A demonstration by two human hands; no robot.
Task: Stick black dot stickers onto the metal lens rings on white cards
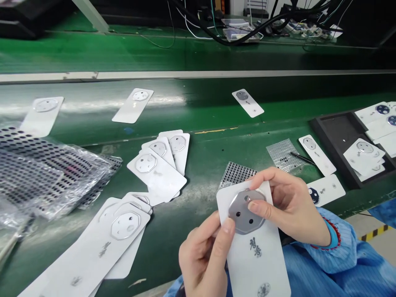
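White card (252, 266) with a grey octagon (243, 225) near its upper end, held tilted between both hands at the near side of the green table (204, 161). Left hand (204, 255): grip closed on the card's left edge, thumb tip at the octagon's border. Right hand (287, 206): grip narrow, pinching the card's upper right part, thumb on the octagon near a hole. Dotted sheet (236, 172) just behind the card. Overlapping card pile (95, 247) to the left; black tray (328, 148) with cards, far right.
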